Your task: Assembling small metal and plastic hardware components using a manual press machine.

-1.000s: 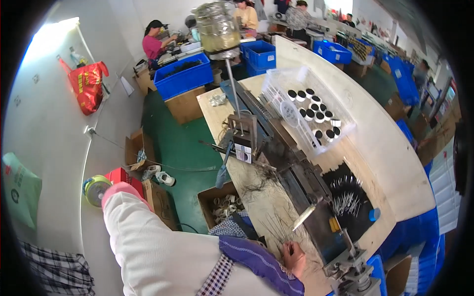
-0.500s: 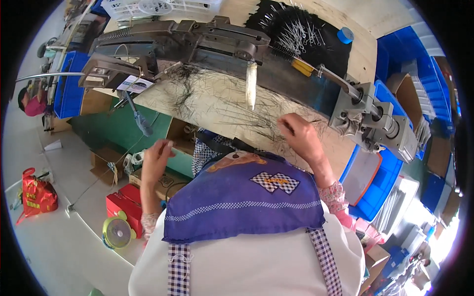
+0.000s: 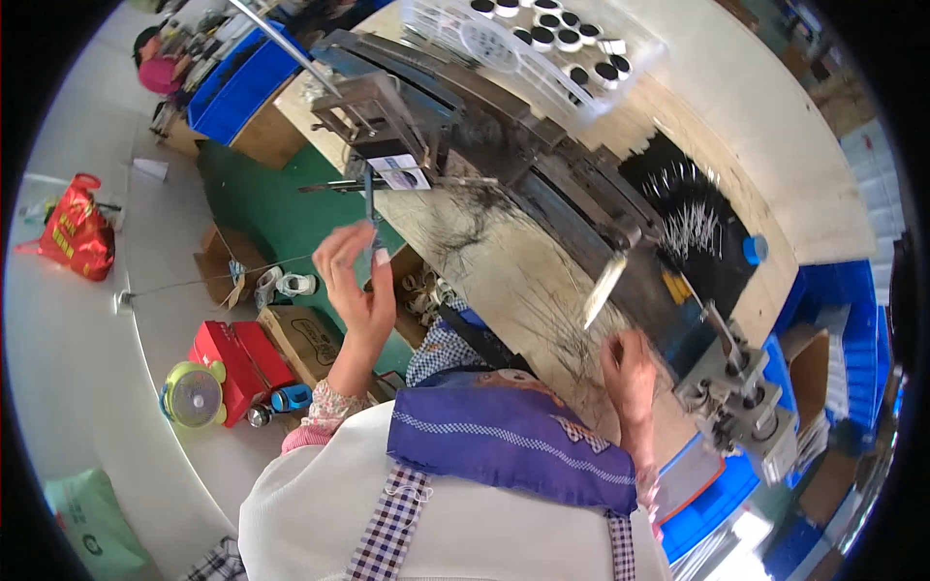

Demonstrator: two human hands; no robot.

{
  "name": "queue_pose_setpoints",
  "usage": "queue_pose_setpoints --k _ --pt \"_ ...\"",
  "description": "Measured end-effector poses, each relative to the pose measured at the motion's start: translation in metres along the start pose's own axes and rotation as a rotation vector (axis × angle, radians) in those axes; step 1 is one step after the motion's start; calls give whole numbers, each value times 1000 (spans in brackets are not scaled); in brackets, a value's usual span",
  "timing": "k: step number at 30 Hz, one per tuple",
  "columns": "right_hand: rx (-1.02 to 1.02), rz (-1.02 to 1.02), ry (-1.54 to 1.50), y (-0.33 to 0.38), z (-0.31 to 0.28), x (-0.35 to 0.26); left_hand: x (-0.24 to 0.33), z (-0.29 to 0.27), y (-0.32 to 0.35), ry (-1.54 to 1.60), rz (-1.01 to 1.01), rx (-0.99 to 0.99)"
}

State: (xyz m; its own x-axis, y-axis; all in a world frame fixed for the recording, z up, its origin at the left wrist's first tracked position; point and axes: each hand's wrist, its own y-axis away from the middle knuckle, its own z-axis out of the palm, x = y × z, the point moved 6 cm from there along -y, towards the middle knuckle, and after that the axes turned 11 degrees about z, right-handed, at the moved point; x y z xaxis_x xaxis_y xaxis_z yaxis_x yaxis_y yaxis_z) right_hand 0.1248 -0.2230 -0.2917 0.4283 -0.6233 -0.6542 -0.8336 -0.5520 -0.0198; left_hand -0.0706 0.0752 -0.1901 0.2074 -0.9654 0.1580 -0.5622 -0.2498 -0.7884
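My left hand (image 3: 360, 290) is raised at the lever (image 3: 370, 198) with the grey-blue grip, which hangs below the metal machine (image 3: 504, 136). Its fingers and thumb are apart around the grip's lower end; whether they touch it is hard to tell. Close to the workbench's front edge, my right hand (image 3: 630, 373) has its fingers curled in. Anything held in them is hidden or too thin to make out. Thin dark wires (image 3: 552, 324) lie scattered on the wooden bench (image 3: 436, 223) beside that hand. Above it, a pale wrapped rod (image 3: 605, 289) juts from the machine.
Looped metal pins (image 3: 693, 223) lie on black cloth (image 3: 741, 281) near a blue tape roll (image 3: 755, 250). A metal clamp mechanism (image 3: 741, 397) stands right. A white basket (image 3: 436, 24) sits behind the machine. Left are a red box (image 3: 242, 363) and green fan (image 3: 194, 395).
The view has swung leftward. My left hand has risen to the lever's grip with fingers spreading. My right hand stays curled near the wires, by the bench's front edge.
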Motion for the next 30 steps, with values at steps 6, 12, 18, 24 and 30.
queue_pose_setpoints --k 6,12,18,24,30 --pt "172 51 -174 15 -39 -17 -61 54 33 -313 -282 -276" --pt "395 264 -525 29 -66 22 -182 1 74 -345 -727 -382" --pt "539 217 -567 34 -112 19 -104 37 75 -24 -740 -381" --pt "357 -197 -219 14 -121 -43 98 61 -20 742 58 -696" --pt "379 -471 -293 21 -102 -77 197 72 -29 1496 143 -1013"
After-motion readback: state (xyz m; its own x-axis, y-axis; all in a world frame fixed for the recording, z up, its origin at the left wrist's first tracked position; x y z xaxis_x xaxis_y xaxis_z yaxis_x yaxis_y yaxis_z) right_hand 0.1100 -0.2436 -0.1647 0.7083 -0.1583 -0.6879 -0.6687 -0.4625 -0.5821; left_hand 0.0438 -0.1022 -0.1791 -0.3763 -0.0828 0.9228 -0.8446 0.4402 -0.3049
